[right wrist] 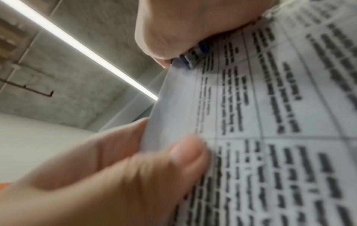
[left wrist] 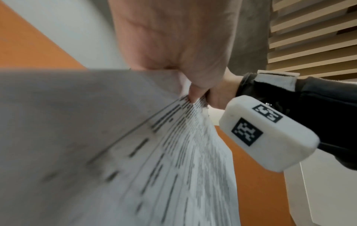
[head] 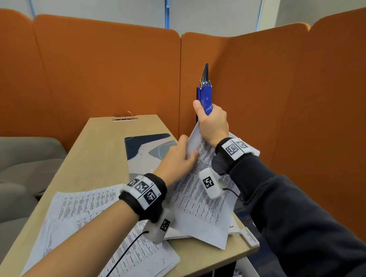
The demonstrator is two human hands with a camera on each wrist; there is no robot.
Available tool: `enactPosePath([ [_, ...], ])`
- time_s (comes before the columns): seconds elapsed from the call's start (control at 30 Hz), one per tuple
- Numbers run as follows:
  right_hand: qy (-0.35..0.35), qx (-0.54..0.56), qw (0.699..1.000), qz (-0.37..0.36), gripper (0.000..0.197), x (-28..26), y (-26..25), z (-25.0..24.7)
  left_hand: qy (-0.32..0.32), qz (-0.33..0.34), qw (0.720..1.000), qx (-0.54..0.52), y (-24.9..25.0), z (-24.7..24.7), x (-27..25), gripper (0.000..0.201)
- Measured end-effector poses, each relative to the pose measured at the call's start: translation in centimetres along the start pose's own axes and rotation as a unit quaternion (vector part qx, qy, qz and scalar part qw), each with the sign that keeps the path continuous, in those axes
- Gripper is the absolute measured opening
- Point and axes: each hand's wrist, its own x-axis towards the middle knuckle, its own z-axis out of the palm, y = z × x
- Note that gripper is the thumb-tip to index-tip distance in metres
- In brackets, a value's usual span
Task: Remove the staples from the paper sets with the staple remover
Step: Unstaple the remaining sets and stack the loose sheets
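Note:
My right hand [head: 206,112] grips a blue staple remover [head: 205,95] and holds it upright, its metal tip pointing up in front of the orange partition. The remover's lower end [right wrist: 193,56] shows under my right palm [right wrist: 183,26]. My left hand [head: 187,148] pinches the upper edge of a printed paper set [head: 197,204], thumb [right wrist: 173,160] on the printed side. The set [left wrist: 115,137] is lifted at that corner, which reaches the underside of my right hand. No staple is visible.
A second stack of printed sheets [head: 84,218] lies on the wooden table [head: 101,146] at the near left. A patterned desk mat [head: 143,149] lies further back. Orange partitions [head: 285,101] close in the back and right. A grey sofa [head: 17,161] stands left.

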Motion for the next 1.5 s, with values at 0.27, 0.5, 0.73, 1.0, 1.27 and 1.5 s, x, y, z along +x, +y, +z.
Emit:
enactPosePath([
  [0.27, 0.034, 0.142, 0.989, 0.034, 0.022, -0.3, 1.4, 0.2, 0.080, -0.140, 0.984, -0.077, -5.0, 1.1, -1.1, 0.020],
  [0.5, -0.057, 0.338, 0.873, 0.348, 0.025, -3.5, 7.2, 2.7, 0.105, -0.314, 0.933, -0.144, -10.9, 3.0, 0.4, 0.025],
  [0.73, -0.037, 0.444, 0.741, 0.503, 0.017, -9.5, 14.9, 7.2, -0.022, -0.388, 0.920, -0.049, -15.1, 6.9, -0.4, 0.040],
  [1.0, 0.020, 0.513, 0.696, 0.502, 0.030, -12.0, 16.2, 6.9, -0.096, -0.424, 0.897, -0.075, -16.6, 7.6, 0.1, 0.066],
  [1.27, 0.010, 0.496, 0.710, 0.499, 0.044, -12.1, 17.2, 7.1, -0.196, -0.421, 0.884, 0.048, -16.4, -1.8, -2.7, 0.047],
  [1.5, -0.009, 0.430, 0.768, 0.475, 0.022, -11.9, 16.8, 7.8, -0.235, -0.486, 0.782, 0.311, -19.5, -13.9, -12.9, 0.070],
])
